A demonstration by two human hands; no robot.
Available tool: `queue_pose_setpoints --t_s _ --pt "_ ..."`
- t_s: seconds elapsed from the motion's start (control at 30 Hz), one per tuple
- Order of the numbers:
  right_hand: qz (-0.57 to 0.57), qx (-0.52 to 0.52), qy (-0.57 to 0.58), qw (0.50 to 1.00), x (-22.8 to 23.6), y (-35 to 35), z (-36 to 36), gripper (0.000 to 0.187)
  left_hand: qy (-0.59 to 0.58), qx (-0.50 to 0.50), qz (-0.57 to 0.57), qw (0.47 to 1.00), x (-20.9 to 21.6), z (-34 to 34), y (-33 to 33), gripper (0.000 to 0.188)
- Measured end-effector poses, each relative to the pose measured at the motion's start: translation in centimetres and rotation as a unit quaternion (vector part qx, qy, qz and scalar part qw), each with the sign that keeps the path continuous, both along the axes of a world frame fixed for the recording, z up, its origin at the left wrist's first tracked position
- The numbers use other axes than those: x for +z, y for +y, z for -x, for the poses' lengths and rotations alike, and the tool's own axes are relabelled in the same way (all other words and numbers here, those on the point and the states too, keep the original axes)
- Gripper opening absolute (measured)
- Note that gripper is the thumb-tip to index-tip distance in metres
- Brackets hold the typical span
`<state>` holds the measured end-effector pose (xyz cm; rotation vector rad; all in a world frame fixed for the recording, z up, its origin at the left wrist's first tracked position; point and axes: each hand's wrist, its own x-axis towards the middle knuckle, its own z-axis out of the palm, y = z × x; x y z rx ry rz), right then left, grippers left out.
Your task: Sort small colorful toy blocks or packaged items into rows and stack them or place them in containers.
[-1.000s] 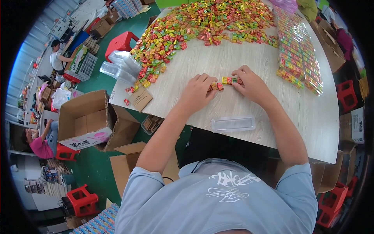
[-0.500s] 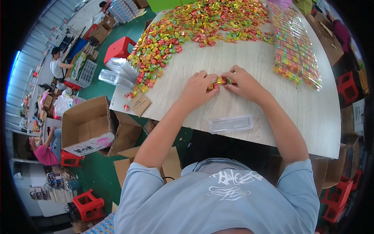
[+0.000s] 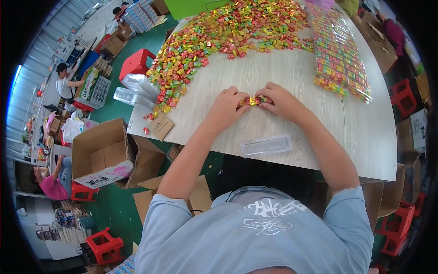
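On the pale wood-grain table (image 3: pixel 219 75), a short row of small wrapped candies (image 3: pixel 253 101) in red, yellow and green is squeezed end to end between my hands. My left hand (image 3: pixel 229 106) grips the row's left end with thumb and fingers. At the other end, my right hand (image 3: pixel 279 101) holds it the same way. My fingers partly cover the outer candies. Closer to me, by the table's front edge, lies an empty clear plastic tray (image 3: pixel 266 145). Beyond my hands spreads a large heap of the same candies (image 3: pixel 246 27).
Clear-wrapped packs of candies (image 3: pixel 335 50) lie at the table's right. Stacked clear trays (image 3: pixel 137 89) and a cardboard piece (image 3: pixel 161 126) sit along the left edge. An open carton (image 3: pixel 101 153) and a red stool (image 3: pixel 136 64) stand left of the table. Other people are farther left.
Both hands have drawn the candies into a tighter, straighter row. The whole view has shifted slightly.
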<state>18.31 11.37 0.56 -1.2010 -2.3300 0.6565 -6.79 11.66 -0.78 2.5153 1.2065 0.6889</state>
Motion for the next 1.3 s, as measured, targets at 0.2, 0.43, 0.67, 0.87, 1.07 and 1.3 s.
queue_pose_setpoints --t_s 0.2,0.43,0.67,0.87,1.07,1.3 --pt "-0.018 0.015 -0.017 1.0 -0.1 -1.1 -0.6 0.031 0.002 -0.013 0.027 1.0 0.4 -0.1 -1.5 0.027" --pt "-0.047 0.024 -0.061 0.997 1.6 -5.1 -1.1 0.032 -0.009 -0.013 0.023 1.0 1.9 -1.1 -5.2 0.028" --pt "-0.023 -0.006 -0.022 0.999 3.9 -12.1 -1.3 0.033 -0.02 -0.018 0.015 1.0 3.6 -1.5 -12.1 0.029" --pt "-0.034 -0.06 0.003 0.998 1.1 -14.8 -1.5 0.043 -0.027 0.012 -0.01 1.0 0.7 -1.3 -14.8 0.044" --pt "-0.095 -0.081 -0.029 0.992 -0.7 -17.0 -1.9 0.045 0.062 0.008 -0.077 0.995 -0.8 -0.3 -16.1 0.069" --pt "-0.123 -0.102 -0.072 0.985 -0.5 -17.8 -2.0 0.044 0.08 -0.01 -0.056 0.995 -1.2 -0.3 -15.2 0.075"
